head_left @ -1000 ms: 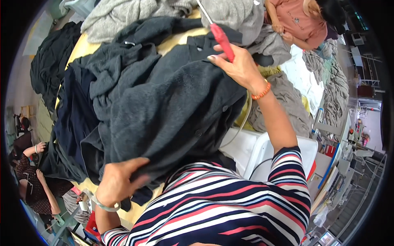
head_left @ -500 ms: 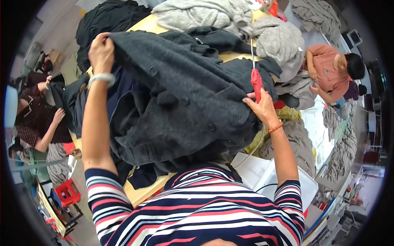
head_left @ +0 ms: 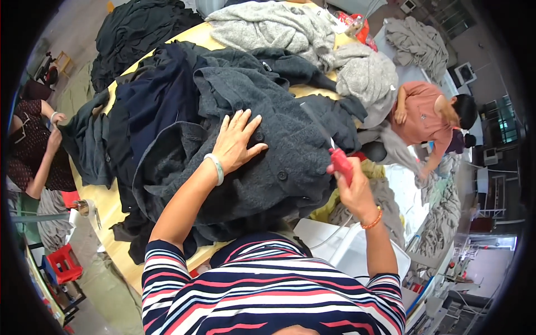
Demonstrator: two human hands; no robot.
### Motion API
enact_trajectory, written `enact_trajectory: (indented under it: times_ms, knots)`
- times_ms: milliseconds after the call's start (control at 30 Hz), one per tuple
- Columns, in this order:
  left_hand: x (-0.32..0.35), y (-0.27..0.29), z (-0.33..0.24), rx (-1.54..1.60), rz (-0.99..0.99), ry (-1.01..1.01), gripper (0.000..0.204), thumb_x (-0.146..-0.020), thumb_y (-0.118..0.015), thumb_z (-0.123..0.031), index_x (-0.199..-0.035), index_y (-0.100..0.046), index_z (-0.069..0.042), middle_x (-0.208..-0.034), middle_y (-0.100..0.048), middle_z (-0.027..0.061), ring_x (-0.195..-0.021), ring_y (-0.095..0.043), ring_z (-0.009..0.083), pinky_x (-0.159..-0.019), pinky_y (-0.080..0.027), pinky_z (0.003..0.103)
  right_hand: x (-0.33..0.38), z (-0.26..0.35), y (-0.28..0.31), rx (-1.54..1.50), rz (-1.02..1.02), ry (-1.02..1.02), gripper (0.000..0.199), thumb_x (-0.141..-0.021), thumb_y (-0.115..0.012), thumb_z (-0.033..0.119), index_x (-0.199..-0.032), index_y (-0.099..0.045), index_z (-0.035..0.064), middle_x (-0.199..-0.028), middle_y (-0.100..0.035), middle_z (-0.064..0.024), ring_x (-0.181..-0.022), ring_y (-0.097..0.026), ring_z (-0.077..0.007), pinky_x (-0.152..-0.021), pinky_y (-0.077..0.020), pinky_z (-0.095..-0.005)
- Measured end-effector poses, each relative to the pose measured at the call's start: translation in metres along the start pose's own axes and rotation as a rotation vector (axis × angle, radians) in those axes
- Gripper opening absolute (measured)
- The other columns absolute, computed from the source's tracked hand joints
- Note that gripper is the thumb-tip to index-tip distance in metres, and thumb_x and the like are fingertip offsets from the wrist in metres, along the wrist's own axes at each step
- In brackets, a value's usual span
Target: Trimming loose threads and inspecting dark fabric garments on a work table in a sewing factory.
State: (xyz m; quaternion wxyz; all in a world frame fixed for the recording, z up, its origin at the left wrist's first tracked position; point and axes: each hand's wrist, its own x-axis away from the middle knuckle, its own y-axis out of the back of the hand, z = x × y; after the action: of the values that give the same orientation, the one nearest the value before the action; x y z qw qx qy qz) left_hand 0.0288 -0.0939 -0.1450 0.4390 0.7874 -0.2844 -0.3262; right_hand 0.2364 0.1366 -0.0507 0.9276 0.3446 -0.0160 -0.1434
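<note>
A dark grey coat [head_left: 268, 151] with large round dark buttons is spread over a heap of dark clothes in front of me. My left hand [head_left: 239, 140] lies flat on its front, fingers spread, beside a button. In my right hand [head_left: 357, 190] is a red-handled tool [head_left: 341, 165] with a long thin metal rod. The rod points up and to the left over the coat's right part and is blurred by motion. My fingers wrap round the handle. A navy garment [head_left: 159, 89] lies left of the coat.
Light grey knits [head_left: 273, 25] and a black clothes pile [head_left: 139, 33] lie at the far side of the yellow table [head_left: 106, 215]. A white bin [head_left: 357, 251] stands near my right elbow. One person [head_left: 424, 114] works at right, another [head_left: 39, 145] at left. A red stool [head_left: 64, 263] stands lower left.
My left hand has let go of the coat's raised upper edge and come down flat onto its front. The coat has dropped onto the heap. The tool's rod now tilts left over the coat.
</note>
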Motion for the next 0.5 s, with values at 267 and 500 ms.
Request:
enact_trajectory:
  times_ms: [267,500]
  knots:
    - [0.004,-0.030,0.010,-0.088,0.084,0.006,0.058,-0.091,-0.052,-0.045,-0.136,-0.045,-0.009,-0.144,-0.035,0.0206,-0.138,-0.027,0.0363,-0.112,-0.018,0.052,0.018,0.043,-0.005,0.484,0.301,0.039,0.030,-0.084,-0.065,0.021,-0.103,-0.048,0.0062,-0.070,-0.061,-0.0200,-0.068,-0.061,-0.0405,-0.061,-0.0479,-0.0470]
    - [0.033,-0.035,-0.050,-0.031,0.140,-0.263,0.067,-0.089,-0.053,-0.045,-0.135,-0.042,0.002,-0.145,-0.034,0.0212,-0.139,-0.026,0.0352,-0.114,-0.012,0.051,0.036,0.060,0.028,0.758,0.450,0.021,0.026,-0.086,-0.062,0.026,-0.091,-0.047,0.0051,-0.063,-0.061,-0.0163,-0.065,-0.063,-0.0358,-0.059,-0.0490,-0.0443]
